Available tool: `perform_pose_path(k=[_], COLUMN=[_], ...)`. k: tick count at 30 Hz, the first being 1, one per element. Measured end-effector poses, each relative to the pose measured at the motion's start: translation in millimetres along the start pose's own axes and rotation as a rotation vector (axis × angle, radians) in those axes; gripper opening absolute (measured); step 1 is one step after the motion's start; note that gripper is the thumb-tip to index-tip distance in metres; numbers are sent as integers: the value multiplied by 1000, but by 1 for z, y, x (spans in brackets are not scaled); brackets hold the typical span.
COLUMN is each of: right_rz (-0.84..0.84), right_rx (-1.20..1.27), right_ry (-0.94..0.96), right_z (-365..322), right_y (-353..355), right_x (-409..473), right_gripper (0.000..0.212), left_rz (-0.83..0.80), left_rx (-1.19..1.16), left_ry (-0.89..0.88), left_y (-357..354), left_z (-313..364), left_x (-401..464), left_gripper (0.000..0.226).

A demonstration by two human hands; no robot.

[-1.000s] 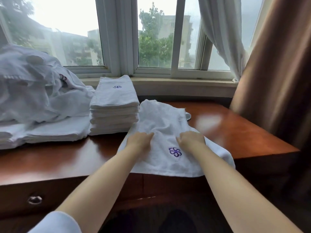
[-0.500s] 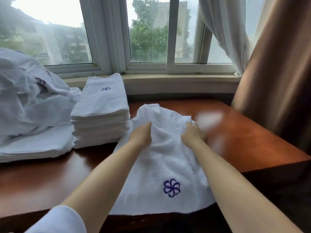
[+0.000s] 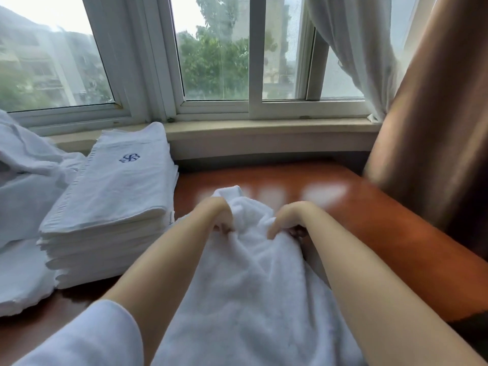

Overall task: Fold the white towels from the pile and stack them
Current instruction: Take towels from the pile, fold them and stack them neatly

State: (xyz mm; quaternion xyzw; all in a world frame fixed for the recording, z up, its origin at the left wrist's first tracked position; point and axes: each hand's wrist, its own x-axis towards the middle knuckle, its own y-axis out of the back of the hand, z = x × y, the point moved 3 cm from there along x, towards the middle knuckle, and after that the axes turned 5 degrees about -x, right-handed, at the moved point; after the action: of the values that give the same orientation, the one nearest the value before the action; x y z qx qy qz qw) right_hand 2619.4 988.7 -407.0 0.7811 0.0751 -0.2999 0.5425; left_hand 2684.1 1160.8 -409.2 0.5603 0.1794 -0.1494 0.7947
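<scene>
Both hands grip one white towel [image 3: 245,294] at its far end, above the middle of the brown wooden bench [image 3: 390,249]. The left hand [image 3: 215,215] has its fingers curled down into the cloth, bunching a fold under the palm; the right hand [image 3: 290,220] does the same just beside it, thumb and fingers pinched on a gathered ridge of fabric. The two hands are near each other with a hump of towel rising between them, and a small rolled tip of cloth pokes out beyond the left knuckles. From the hands the towel runs toward the person and spreads wide between the forearms, going out of view at the bottom edge of the frame. To the left stands a stack of folded towels [image 3: 111,207], its near right corner just beside the left forearm, its top towel showing a blue emblem [image 3: 129,157] near the far edge. Farther left lies the loose pile [image 3: 29,175] of unfolded white cloth, partly cut off by the frame. The bare bench surface is to the right of the towel and beyond the hands, as far as the window sill [image 3: 264,130]. A brown curtain [image 3: 433,122] hangs at the right far corner.
</scene>
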Motion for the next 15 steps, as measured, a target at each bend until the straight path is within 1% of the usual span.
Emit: perform_pose_path(k=[1,2,3,4,5,6,7,8,10,11,12,13,15], right_rz=[136,386,650,827,898,876,812,729,525,446,408,413,500], right_rx=[-9,4,56,129,183,212,219,194,89,19,-62,-144,-233], right_ry=[11,52,104,156,206,226,221,194,132,113,96,79,62], right_z=[-1,-2,-3,-3,-2,-1,2,5,13,15,17,18,20], right_y=[9,19,27,29,28,24,18,9,-12,-23,-32,-38,-41], right_x=[3,7,7,7,9,11,13,16,22,23,22,21,15], right_gripper=[27,21,27,47,68,82,87,86,71,62,56,54,54], left_rz=[73,237,464,621,659,593,480,373,210,173,169,191,214], left_rx=[-74,-153,-242,-308,-319,-309,-298,-265,-86,26,113,152,115], left_ry=[-22,-101,-208,-319,-405,-429,-402,-357,-291,-285,-286,-295,-306], left_y=[3,10,16,20,21,18,13,5,-20,-33,-43,-50,-53], left_z=[2,4,5,4,3,0,-4,-8,-17,-21,-23,-25,-25], left_x=[4,10,12,11,11,13,14,16,19,16,13,10,2], left_gripper=[12,9,19,39,61,82,96,98,80,68,56,47,44])
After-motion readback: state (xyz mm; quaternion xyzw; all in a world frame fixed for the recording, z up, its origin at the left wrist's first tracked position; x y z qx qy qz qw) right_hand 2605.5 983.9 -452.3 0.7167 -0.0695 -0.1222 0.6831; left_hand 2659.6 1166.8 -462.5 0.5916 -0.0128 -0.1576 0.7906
